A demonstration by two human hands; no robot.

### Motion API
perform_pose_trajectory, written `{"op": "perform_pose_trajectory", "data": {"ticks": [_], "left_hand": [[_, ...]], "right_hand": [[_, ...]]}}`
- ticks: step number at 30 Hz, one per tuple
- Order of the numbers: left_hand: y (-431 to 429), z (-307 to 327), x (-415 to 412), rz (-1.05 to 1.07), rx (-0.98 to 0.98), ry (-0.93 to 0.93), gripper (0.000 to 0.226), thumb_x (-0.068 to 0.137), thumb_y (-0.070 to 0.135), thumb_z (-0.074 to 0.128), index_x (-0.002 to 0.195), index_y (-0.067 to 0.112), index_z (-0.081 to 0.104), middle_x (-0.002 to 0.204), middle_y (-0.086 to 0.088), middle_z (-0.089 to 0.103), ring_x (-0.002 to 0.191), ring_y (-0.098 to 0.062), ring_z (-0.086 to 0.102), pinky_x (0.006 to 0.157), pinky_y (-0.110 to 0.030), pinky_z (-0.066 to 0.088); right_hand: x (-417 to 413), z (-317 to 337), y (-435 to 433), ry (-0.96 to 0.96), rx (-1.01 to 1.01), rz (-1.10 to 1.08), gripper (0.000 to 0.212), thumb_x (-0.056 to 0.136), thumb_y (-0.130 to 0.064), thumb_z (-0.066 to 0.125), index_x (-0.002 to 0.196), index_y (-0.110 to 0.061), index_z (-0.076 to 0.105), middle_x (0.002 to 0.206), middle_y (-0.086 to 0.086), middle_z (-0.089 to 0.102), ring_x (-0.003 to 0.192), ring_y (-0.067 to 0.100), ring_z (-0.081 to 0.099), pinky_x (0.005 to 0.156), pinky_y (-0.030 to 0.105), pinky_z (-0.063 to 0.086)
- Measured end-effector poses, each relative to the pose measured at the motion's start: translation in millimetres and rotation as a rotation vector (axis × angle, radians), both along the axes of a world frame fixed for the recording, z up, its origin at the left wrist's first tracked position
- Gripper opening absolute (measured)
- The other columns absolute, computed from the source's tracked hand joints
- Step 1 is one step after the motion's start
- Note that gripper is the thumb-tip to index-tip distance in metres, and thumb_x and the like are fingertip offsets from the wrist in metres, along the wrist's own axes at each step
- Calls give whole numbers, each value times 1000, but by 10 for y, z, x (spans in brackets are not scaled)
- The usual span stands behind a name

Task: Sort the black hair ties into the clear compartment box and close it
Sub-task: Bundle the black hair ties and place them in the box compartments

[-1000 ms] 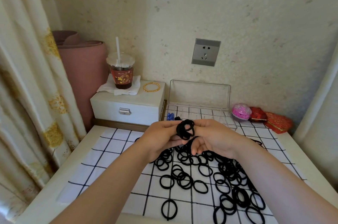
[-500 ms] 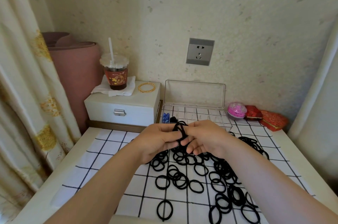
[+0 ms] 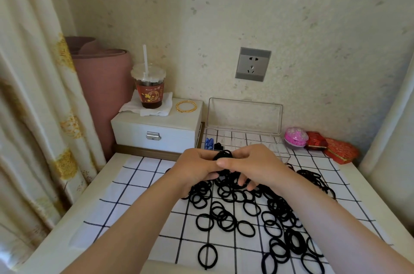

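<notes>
At the far left a cup and gold bangles sit on a white drawer box, well apart from our work. On the counter a checked cloth carries the loose black hair ties, spread flat so we can pick them off one by one.

Our left hand has its fingers curled around a gathered bunch of ties, held raised above the loose ones. We judge it serves as the collector, stacking the ties so that a whole group goes in at once. The bunch sits between the two hands, touching both. Our right hand meets it from the other side, thumb laid across and fingers curled beneath, gripping the same bunch.

Just behind the hands stands the clear compartment box, its lid propped upright against the wall, so the cells are open. The bunch is near the box's front edge, not yet over a cell. Many ties lie unsorted farther right.
</notes>
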State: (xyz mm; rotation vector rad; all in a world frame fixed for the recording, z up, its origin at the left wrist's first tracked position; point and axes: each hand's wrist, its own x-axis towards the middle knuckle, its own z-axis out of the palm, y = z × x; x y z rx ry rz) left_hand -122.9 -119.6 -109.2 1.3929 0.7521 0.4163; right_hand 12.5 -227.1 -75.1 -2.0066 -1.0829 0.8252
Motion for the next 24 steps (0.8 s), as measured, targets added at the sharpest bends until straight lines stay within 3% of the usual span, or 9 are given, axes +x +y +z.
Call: {"op": "perform_pose_trajectory", "data": {"ticks": [3,6,9,11,13,19,24], "left_hand": [[26,24,-32,-74,-25,-29,32,83,9,76,113,18,73,108,1,75,98,-9,72,83,-22,57],[51,44,-54,-91,-122,-99,33,85,3,73,117,10,67,110,-5,75,100,-15,72,83,-24,58],[61,48,-57,-123,-169,-134,31,87,2,70,117,7,68,111,-7,74,102,-16,72,81,-22,57],[57,63,-44,-158,-169,-145,30,89,2,68,117,8,70,112,-7,74,104,-16,71,82,-22,57],[50,100,-27,-169,-130,-135,29,89,3,68,117,10,71,111,-6,74,104,-16,71,84,-23,57],[-1,138,28,-70,229,59,26,82,15,79,106,17,71,95,-3,76,82,-13,74,72,-21,58],[-12,155,35,-186,394,151,17,85,28,75,102,31,73,92,8,76,82,-4,71,70,-20,54]], "right_hand": [[71,-49,11,129,66,-87,32,83,-35,80,106,-14,75,88,4,77,59,15,69,56,29,58],[129,-48,-10,265,50,-94,31,82,-33,81,106,-14,74,93,8,76,63,17,68,61,32,60],[163,-82,-15,409,19,-54,31,84,-35,78,109,-18,72,109,10,74,80,22,73,71,38,61],[171,-94,-16,548,10,16,35,87,-33,75,116,-12,72,118,12,72,95,26,74,75,39,61],[177,-95,-12,645,36,35,36,90,-26,72,119,-6,70,117,15,72,96,28,74,75,37,61],[181,-125,-44,643,117,-77,33,87,-20,75,115,-4,69,110,17,74,90,29,75,71,34,62],[137,-166,-102,516,158,-132,26,89,-19,73,111,-6,71,101,14,77,90,29,76,79,39,63]]}}
